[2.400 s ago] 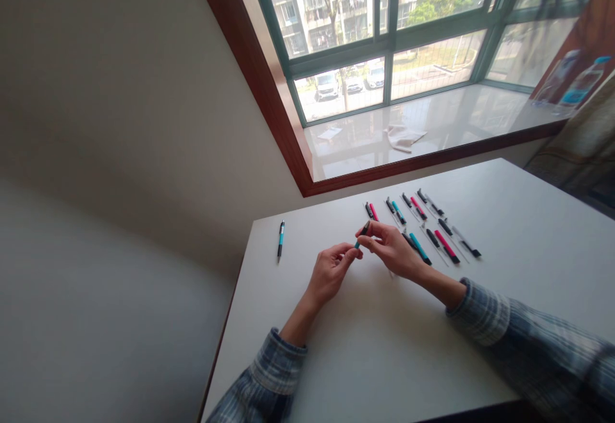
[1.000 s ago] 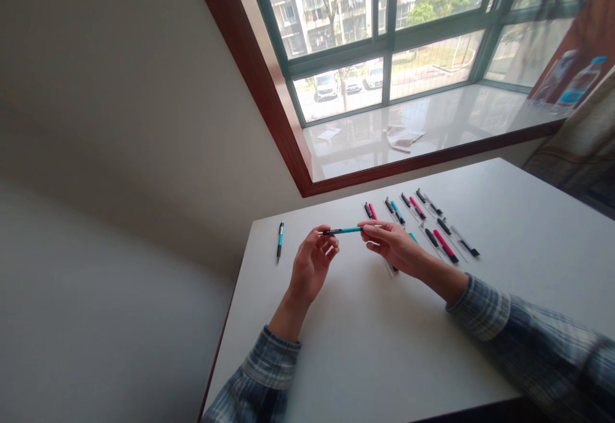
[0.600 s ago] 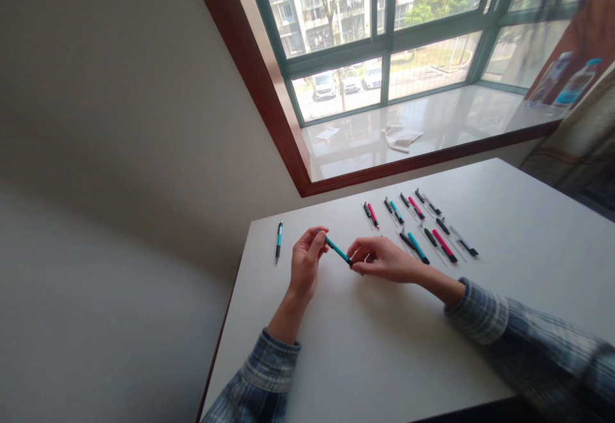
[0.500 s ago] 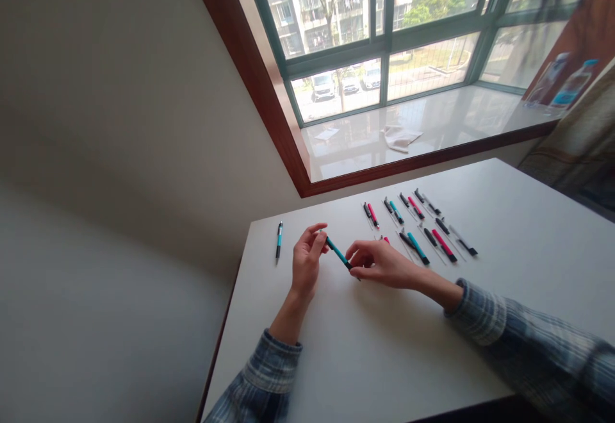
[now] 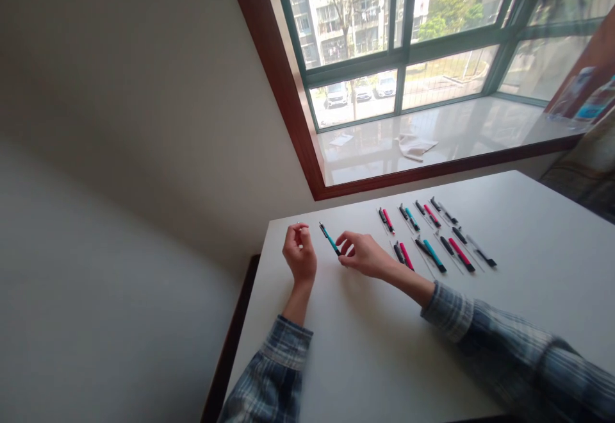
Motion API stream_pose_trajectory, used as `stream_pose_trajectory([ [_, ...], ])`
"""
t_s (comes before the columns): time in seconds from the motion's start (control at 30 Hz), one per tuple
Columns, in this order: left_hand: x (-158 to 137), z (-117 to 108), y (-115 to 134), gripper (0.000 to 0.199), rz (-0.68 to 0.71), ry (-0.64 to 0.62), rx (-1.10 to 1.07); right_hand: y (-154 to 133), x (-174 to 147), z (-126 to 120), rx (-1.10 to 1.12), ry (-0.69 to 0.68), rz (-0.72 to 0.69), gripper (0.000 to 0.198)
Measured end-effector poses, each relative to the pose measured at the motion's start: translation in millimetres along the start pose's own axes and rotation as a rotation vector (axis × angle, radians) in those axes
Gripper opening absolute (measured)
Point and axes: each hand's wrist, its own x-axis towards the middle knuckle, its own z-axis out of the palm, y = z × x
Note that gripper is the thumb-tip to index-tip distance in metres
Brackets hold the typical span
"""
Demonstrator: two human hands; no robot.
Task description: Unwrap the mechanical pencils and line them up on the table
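My right hand point(image 5: 361, 254) pinches a teal and black click pen point(image 5: 330, 240) near its lower dark end, its clip end pointing up and left. To the left of that pen, my left hand point(image 5: 300, 255) is raised with its fingers curled in, apart from the pen. A small tip shows just above its fingers; what they hold, if anything, is hidden. Right of my hands lie pen parts in two rows: black pieces, a pink barrel point(image 5: 462, 255), a teal barrel point(image 5: 434, 256) and thin refills among them.
The white table point(image 5: 384, 352) ends on the left near a plain wall point(image 5: 144, 218). Behind it is a window sill point(image 5: 360, 163) with a crumpled cloth point(image 5: 416, 147) and plastic bottles point(image 5: 593, 106) at the right.
My left hand has let go of the teal pen and moved left, over where another blue pen lay. My right hand keeps hold of the teal pen. The view has shifted.
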Motion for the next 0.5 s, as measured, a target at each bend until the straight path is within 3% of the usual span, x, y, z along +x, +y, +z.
stream_pose_trajectory([
  [0.17,35.1,-29.9,-39.3,0.023,-0.076,0.015,0.289,-21.5,38.0,45.2,-0.178,0.073,0.009,0.035],
  [0.27,42.7,-39.0,-57.8,0.027,-0.119,-0.046,0.475,-29.5,57.5,67.6,-0.222,0.108,0.017,0.036],
  [0.5,42.3,-44.4,-65.1,0.022,-0.117,-0.143,0.522,-39.7,78.4,94.9,-0.27,0.167,0.004,0.035],
])
